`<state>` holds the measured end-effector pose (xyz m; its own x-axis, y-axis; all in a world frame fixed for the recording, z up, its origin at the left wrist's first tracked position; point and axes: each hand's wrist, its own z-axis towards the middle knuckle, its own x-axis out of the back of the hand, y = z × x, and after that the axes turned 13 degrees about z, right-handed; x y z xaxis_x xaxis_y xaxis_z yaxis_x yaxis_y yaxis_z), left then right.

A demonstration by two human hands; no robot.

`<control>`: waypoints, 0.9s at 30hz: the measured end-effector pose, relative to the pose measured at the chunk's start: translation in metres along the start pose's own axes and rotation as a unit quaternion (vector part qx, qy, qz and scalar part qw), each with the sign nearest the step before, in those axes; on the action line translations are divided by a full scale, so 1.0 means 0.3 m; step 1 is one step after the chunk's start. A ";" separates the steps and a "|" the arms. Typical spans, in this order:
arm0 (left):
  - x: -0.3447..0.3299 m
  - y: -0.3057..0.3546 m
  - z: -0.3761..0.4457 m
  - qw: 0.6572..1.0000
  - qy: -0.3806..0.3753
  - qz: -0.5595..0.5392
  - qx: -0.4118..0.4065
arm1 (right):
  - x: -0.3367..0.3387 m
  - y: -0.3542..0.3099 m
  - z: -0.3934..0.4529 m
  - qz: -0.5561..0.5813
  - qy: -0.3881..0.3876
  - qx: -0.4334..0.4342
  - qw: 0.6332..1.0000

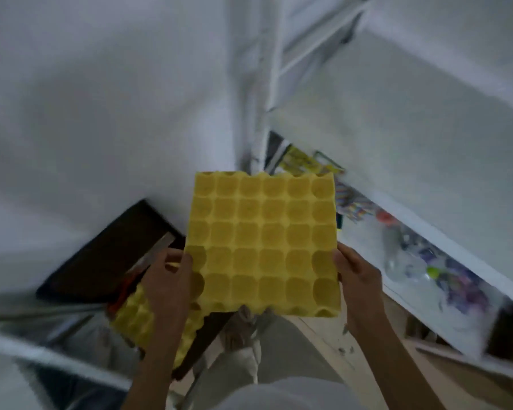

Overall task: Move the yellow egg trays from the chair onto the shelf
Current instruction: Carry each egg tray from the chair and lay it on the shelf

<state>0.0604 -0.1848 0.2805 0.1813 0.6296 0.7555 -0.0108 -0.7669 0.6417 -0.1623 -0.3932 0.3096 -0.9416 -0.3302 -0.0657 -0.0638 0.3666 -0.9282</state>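
Both grips pinching tray (262,244) at opposite side edges, left hand (168,279) and right hand (357,279), presumably to keep it level in mid-air. Clear of chair (101,261), where another tray (137,318) sits; shelf (397,137) up right, probably next.

- Our left hand (168,279) is raised in front of us, its fingers curled round the left edge of the yellow egg tray (262,241), thumb on the upper face.
- Our right hand (357,276) grips the tray's right edge near the closer corner, thumb lying on top along the rim.
- Both bare forearms reach forward from the bottom of the view, the left nearly straight up the frame, the right angled inward from the lower right.
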 end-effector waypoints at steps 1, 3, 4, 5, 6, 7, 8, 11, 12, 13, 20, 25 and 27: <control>-0.004 0.053 -0.015 0.999 -0.015 -0.001 -0.028 | 0.050 -0.037 -0.022 0.010 0.025 0.014 1.000; -0.019 0.157 -0.041 0.996 -0.038 -0.009 -0.075 | 0.136 -0.103 -0.061 0.037 0.065 0.036 0.997; -0.026 0.205 -0.050 0.995 -0.048 -0.012 -0.092 | 0.172 -0.123 -0.077 0.050 0.082 0.038 0.995; -0.037 0.249 -0.061 0.993 -0.056 -0.015 -0.107 | 0.206 -0.134 -0.091 0.060 0.100 0.037 0.992; -0.050 0.296 -0.076 0.990 -0.065 -0.019 -0.124 | 0.238 -0.141 -0.103 0.071 0.118 0.039 0.990; -0.068 0.338 -0.092 0.987 -0.076 -0.023 -0.141 | 0.270 -0.147 -0.111 0.083 0.134 0.040 0.987; -0.091 0.377 -0.108 0.983 -0.091 -0.026 -0.155 | 0.303 -0.154 -0.111 0.093 0.148 0.039 0.984; -0.176 0.476 -0.142 0.972 -0.138 -0.031 -0.186 | 0.400 -0.184 -0.083 0.116 0.180 0.033 0.976; -0.204 0.502 -0.150 0.968 -0.148 -0.030 -0.199 | 0.428 -0.193 -0.071 0.119 0.188 0.032 0.974; -0.233 0.528 -0.158 0.965 -0.155 -0.029 -0.208 | 0.455 -0.199 -0.058 0.121 0.196 0.032 0.973; -0.376 0.727 -0.207 0.949 -0.160 -0.006 -0.272 | 0.616 -0.249 0.058 0.165 0.225 0.022 0.960; -0.427 0.827 -0.192 0.953 -0.157 -0.012 -0.258 | 0.660 -0.282 0.178 0.155 0.213 0.022 0.965; -0.438 0.859 -0.181 0.955 -0.162 -0.021 -0.247 | 0.666 -0.298 0.221 0.158 0.205 0.023 0.966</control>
<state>-0.0196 -0.4584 0.3537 0.4864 0.5254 0.6981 -0.4454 -0.5383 0.7154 -0.3228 -0.5496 0.3551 -0.9641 0.1676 -0.2057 0.2534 0.3513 -0.9013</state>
